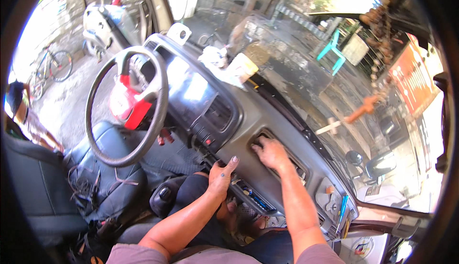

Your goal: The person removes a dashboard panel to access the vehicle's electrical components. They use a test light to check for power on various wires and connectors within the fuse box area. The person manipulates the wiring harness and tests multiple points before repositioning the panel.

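Observation:
My right hand (271,153) reaches to a long rectangular opening (291,163) in the grey dashboard (248,127). Its fingers are bent and close together at the opening's upper left end. Their tips are partly hidden in the dark recess, so whatever they grip does not show. Lower and to the left, my left hand (221,178) is by the dashboard's lower edge, its thumb stretched up and away from the palm. Its other fingers are mostly hidden, and I see nothing held. Just right of it, an open shelf (253,198) holds small blue items.
At left stands a steering wheel (163,89) with a red-covered hub. Loose wires lie on a dark seat (112,168). A blue tool (342,209) stands at the dashboard's right end. Beads with a cross (366,108) hang before the windshield. A person (28,111) is outside at left.

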`<state>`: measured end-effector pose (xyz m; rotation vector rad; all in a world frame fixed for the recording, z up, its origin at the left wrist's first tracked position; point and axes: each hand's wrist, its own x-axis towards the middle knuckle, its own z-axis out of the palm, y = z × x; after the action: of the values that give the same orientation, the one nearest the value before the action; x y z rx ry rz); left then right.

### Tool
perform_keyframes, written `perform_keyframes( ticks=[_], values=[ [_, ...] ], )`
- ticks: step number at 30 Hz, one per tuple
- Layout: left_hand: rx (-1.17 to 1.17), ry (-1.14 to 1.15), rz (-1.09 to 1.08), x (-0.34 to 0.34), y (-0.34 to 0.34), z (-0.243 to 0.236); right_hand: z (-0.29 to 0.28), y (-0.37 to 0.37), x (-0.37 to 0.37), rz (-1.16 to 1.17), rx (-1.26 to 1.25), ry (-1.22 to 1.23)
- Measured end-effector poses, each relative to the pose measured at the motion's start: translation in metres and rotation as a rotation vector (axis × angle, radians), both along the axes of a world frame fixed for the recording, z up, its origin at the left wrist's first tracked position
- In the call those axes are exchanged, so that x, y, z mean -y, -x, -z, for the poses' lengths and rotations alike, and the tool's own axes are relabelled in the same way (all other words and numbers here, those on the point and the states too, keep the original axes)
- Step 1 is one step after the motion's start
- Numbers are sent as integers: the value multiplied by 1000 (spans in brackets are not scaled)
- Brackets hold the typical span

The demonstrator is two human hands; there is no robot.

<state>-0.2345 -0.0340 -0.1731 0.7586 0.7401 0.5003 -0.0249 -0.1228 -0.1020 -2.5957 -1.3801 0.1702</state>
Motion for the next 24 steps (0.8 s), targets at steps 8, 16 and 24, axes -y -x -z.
perform_keyframes(
  ticks=[8,16,24],
  values=[
    [-256,-64,-86,-1,-23,-30,0,1,-4,89,-129,46],
    [-206,-84,81,-5,0,-26,-5,20,4,60,9,-57],
    [-267,-863,242,-20,46,-46,-21,1,59,-41,-132,-325]
  ],
)
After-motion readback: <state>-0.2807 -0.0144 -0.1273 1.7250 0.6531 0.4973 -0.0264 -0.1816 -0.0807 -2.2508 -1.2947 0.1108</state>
